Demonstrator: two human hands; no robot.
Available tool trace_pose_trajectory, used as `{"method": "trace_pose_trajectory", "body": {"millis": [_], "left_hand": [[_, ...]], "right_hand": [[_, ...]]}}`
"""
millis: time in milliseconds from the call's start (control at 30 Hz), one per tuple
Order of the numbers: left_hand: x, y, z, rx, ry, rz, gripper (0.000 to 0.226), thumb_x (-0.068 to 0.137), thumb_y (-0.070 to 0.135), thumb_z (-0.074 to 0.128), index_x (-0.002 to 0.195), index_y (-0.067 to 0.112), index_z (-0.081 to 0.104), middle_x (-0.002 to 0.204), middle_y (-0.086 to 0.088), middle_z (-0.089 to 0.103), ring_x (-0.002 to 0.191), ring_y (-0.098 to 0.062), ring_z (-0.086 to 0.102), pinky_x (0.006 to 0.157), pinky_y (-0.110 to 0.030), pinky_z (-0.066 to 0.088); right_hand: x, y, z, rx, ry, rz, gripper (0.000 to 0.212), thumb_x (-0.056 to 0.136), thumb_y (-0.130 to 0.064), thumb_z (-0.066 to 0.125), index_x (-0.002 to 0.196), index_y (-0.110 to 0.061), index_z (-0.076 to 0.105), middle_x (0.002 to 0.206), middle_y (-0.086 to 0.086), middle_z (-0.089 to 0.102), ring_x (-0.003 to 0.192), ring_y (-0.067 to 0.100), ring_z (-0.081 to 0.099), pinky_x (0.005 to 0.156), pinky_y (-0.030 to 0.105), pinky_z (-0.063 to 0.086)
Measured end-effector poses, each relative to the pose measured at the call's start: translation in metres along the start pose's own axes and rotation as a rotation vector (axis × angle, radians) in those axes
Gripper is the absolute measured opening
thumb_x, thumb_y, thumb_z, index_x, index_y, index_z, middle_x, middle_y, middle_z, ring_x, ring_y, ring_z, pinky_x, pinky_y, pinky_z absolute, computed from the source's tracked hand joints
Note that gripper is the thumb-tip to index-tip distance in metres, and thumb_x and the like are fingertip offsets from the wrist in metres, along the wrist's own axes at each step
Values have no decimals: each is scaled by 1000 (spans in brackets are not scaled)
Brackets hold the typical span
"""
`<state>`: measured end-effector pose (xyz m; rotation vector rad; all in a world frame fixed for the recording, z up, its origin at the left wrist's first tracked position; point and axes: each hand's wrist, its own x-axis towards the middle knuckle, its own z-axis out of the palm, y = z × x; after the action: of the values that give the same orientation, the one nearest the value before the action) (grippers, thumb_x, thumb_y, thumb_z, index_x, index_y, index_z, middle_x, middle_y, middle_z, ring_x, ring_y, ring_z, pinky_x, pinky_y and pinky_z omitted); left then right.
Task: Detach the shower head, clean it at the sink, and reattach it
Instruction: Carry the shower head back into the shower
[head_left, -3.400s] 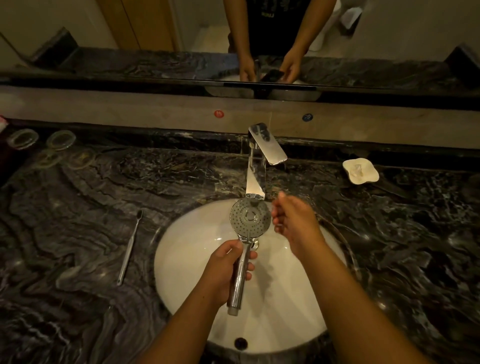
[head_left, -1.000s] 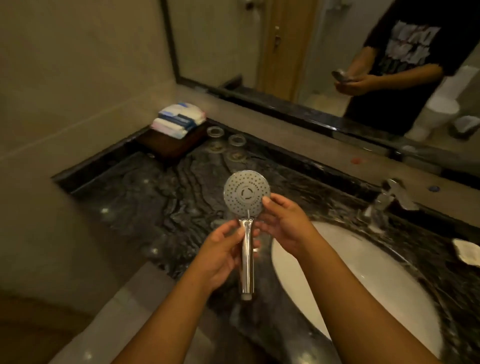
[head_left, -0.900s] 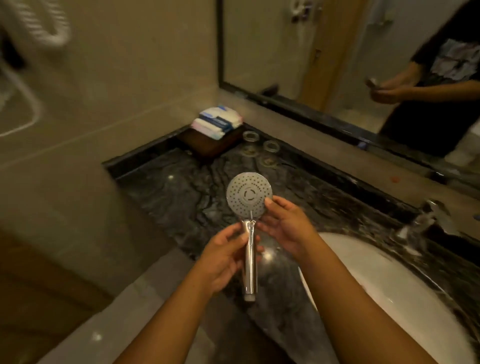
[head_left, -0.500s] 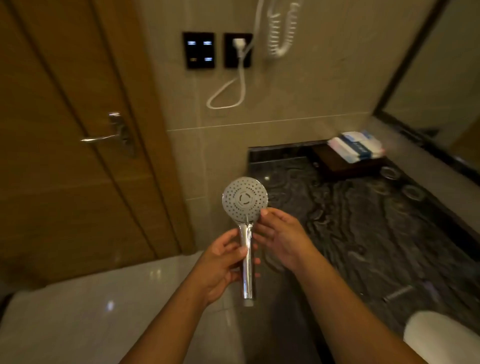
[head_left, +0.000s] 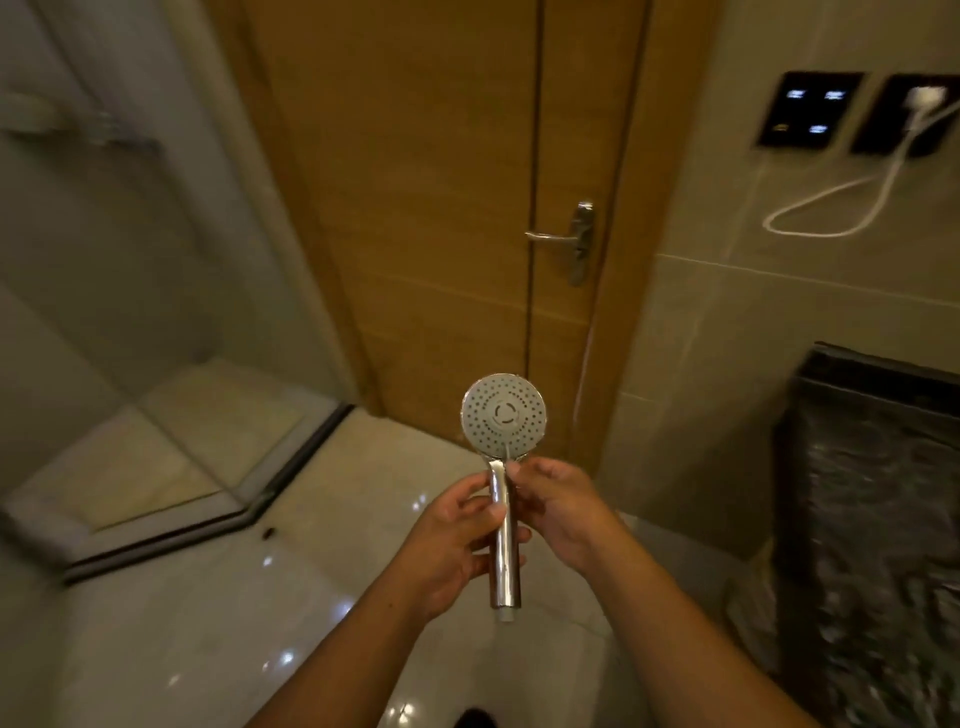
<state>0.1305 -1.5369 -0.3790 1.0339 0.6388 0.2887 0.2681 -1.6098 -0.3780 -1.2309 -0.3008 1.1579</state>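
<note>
Shower head (head_left: 503, 415) is up in the air in front of the person, held by both hands. It stands straight up. Its round face is on top and turned toward the camera, so the little holes show. Its shiny handle points down. The left hand (head_left: 452, 540) has its fingers and thumb curled round the middle of the handle. The right hand (head_left: 558, 506) pinches the neck with its fingertips, just under the round face. The bottom end of the handle sticks out below the left hand and touches nothing.

Under it is the pale, shiny floor (head_left: 208, 623). Behind it is a brown wooden door (head_left: 415, 208), closed, with a silver door handle (head_left: 558, 236). The glass shower wall (head_left: 130, 260) is on the left. A dark switch panel (head_left: 808, 109) is on the wall to the right, and a white cord (head_left: 831, 208) hangs in a loop beside it. The dark stone counter (head_left: 872, 493) is at the right edge, well apart from the shower head
</note>
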Motion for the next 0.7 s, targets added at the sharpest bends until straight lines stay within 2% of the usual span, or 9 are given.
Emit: {"method": "trace_pose_trajectory", "body": {"millis": [233, 400, 467, 567, 700], "left_hand": [[-61, 9, -72, -48, 218, 90, 32, 93, 10, 61, 125, 19, 63, 115, -23, 67, 96, -36, 67, 83, -50, 56], [-106, 25, -145, -112, 328, 163, 32, 93, 11, 61, 124, 19, 65, 119, -24, 66, 97, -37, 67, 84, -51, 55], [-122, 34, -174, -114, 375, 182, 33, 95, 10, 59, 126, 18, 63, 119, -23, 66, 98, -37, 67, 82, -48, 56], [-148, 48, -233, -125, 445, 223, 32, 96, 12, 57, 127, 19, 62, 117, -19, 69, 98, -35, 68, 82, -47, 56], [-184, 68, -318, -143, 489, 272, 31, 96, 11, 56, 126, 19, 63, 116, -18, 69, 97, -34, 68, 85, -50, 57]], "right_hand": [[10, 29, 92, -111, -227, 90, 13, 96, -5, 58, 92, -6, 70, 72, 6, 70, 60, 14, 66, 52, 25, 51], [25, 54, 183, -193, -353, 131, 16, 94, -6, 60, 104, 4, 69, 81, 14, 69, 69, 20, 66, 61, 28, 56], [32, 66, 219, -222, -396, 137, 19, 94, -7, 61, 106, 7, 67, 84, 17, 66, 69, 22, 64, 59, 28, 54], [44, 90, 288, -262, -448, 148, 13, 94, -9, 62, 100, 0, 69, 83, 17, 66, 68, 22, 63, 52, 26, 51], [57, 124, 382, -287, -480, 155, 11, 94, -9, 61, 97, -4, 71, 82, 13, 68, 69, 21, 64, 55, 27, 51]]}}
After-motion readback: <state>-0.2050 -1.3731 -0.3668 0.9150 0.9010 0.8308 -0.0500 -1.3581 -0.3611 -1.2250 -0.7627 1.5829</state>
